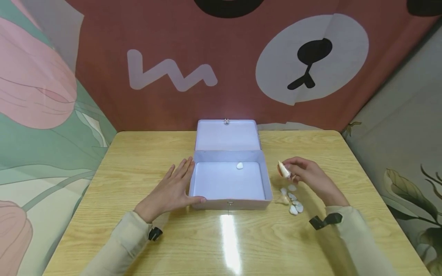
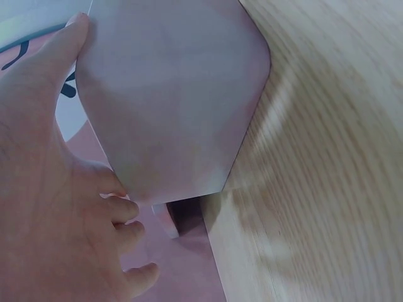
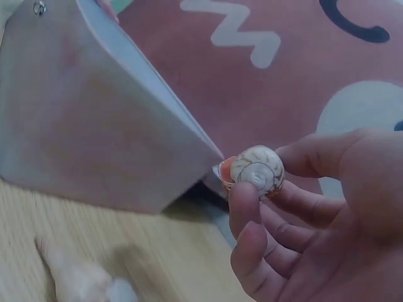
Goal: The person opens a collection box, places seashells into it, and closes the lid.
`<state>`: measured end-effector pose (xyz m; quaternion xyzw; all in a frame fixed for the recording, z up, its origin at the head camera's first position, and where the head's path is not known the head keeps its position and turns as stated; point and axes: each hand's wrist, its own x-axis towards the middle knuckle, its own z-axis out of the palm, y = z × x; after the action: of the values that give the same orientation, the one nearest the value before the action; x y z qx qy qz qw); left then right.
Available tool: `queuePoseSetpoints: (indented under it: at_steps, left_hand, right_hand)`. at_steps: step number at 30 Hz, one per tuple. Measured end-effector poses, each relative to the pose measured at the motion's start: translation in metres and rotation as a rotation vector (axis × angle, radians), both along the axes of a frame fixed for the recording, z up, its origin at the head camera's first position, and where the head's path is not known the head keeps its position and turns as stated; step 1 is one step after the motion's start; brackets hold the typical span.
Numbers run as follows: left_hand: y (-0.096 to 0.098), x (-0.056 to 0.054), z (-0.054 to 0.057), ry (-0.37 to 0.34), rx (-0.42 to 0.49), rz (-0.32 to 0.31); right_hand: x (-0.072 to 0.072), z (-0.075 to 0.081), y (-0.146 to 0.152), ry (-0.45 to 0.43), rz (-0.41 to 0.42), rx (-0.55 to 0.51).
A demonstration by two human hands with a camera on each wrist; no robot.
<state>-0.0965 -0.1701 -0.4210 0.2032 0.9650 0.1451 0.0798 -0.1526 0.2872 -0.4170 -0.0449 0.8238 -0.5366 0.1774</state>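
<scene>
Between the thumb and fingers of my right hand point(image 1: 310, 176) I pinch a spiral snail shell point(image 3: 257, 171), white with brown markings and an orange opening. It is held above the table, just right of a pale lavender box point(image 1: 230, 205) with its lid point(image 1: 228, 135) raised at the back. Inside the box, near its back wall, lies a small white shell point(image 1: 239, 165). My left hand point(image 1: 172, 191) rests against the box's left side, fingers extended and thumb at the front rim. Below my right hand, several flat white shells point(image 1: 293, 209) lie beside a pointed whelk-like shell point(image 3: 82, 277).
The box stands on a light wood-grain table point(image 1: 145, 241). A small metal latch point(image 1: 226, 121) sits on the lid's edge. Behind the table hangs a reddish-brown cloth point(image 1: 165, 103) with a cartoon face, and printed cloth point(image 1: 407, 115) closes off both sides.
</scene>
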Motion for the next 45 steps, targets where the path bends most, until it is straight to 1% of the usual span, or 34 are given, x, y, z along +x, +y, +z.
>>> queuePoseSetpoints:
  at_steps: [8, 13, 16, 20, 30, 35, 39, 45]
  left_hand:
    - [-0.001, 0.000, 0.000, 0.005, 0.001, -0.004]
    - [-0.001, 0.000, 0.000, 0.012, -0.006, -0.005]
    - [-0.001, 0.000, 0.001, 0.019, -0.014, -0.005]
    - [-0.001, 0.000, 0.001, 0.019, -0.014, -0.004]
    - [-0.001, -0.002, 0.001, 0.018, -0.011, -0.006]
    - [-0.001, 0.000, 0.000, 0.016, -0.010, -0.006]
    - [-0.001, 0.001, -0.001, 0.010, -0.002, -0.003]
    - [0.000, 0.000, -0.001, 0.016, -0.004, -0.006]
  right_hand:
    - [-0.008, 0.001, -0.020, -0.043, 0.036, -0.025]
    - [-0.010, 0.006, -0.027, -0.063, 0.043, -0.088]
    - [-0.011, 0.009, -0.031, -0.051, 0.056, -0.121]
    - [-0.012, 0.011, -0.038, -0.027, 0.070, -0.139]
    - [-0.017, 0.015, -0.054, -0.035, 0.082, -0.138]
    - [-0.019, 0.013, -0.062, -0.033, 0.107, -0.157]
    - [-0.019, 0.015, -0.067, -0.039, 0.113, -0.152]
    - [-0.021, 0.016, -0.073, -0.012, 0.133, -0.174]
